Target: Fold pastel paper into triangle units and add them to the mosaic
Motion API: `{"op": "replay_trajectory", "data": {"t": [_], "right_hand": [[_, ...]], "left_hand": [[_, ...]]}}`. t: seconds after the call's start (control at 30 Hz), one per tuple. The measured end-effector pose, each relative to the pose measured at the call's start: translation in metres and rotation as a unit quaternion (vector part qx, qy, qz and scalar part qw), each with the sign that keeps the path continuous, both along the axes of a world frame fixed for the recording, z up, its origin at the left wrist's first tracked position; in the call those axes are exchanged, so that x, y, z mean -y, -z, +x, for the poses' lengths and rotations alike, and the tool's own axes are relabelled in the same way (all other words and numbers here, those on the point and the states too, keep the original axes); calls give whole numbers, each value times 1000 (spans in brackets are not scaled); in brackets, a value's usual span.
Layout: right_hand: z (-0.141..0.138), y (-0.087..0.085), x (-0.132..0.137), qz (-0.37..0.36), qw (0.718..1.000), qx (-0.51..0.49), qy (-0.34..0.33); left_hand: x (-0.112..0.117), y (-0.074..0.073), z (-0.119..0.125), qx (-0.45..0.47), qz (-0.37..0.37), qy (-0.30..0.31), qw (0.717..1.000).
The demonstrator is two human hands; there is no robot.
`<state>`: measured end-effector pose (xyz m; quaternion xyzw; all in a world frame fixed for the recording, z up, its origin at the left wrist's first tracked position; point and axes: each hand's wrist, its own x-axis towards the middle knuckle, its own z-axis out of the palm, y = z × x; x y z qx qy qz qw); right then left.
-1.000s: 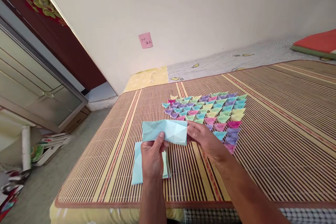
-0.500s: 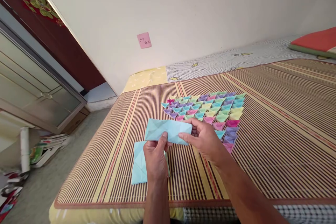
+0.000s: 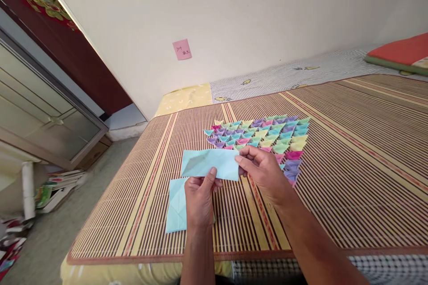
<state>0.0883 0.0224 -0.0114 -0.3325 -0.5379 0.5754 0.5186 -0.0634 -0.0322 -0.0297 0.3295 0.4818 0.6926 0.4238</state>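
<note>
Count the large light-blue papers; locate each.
2: a held paper in the left hand and right hand; a lower paper on the striped mat, partly behind the left hand. More may be hidden beneath.

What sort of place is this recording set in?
Probably a bedroom in a home: a striped slatted mat covers a bed-like surface, checked cloth shows beyond it by the wall, and a red, green-edged pad, perhaps bedding, lies at the far right.
</note>
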Motion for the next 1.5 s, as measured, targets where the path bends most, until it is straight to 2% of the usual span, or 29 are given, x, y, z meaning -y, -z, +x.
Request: {"op": "replay_trajectory", "data": {"t": [0.1,0.17,0.33,0.47,0.7,0.93,1.13,1.33,1.43,1.5], "right_hand": [[1,-1,1,-4,998,18,-56],[0,1,1,-12,997,23,-70],[-3,3,1,-28,998,37,-47],[-2,-1,2,-14,997,64,-45],[-1,-6,5,10,998,47,-39],[-3,-3,6,27,997,68,-17],[2,-7,5,41,995,85,-28],[2,-2,3,43,995,93,-20],[5,-3,3,82,990,113,-1],[9,-7,4,141,980,137,35]], "left_hand": [[0,0,0,-7,1,-3,1000],[0,-1,1,1,-4,5,1000],[-1,-1,4,44,7,-16,999],[0,3,1,17,6,-31,999],[0,2,5,46,6,-4,999],[1,4,11,27,-5,12,1000],[0,1,13,76,6,22,997],[-2,-2,9,157,4,6,987],[-1,-4,5,161,5,5,987],[-1,-5,1,165,-1,3,986]]}}
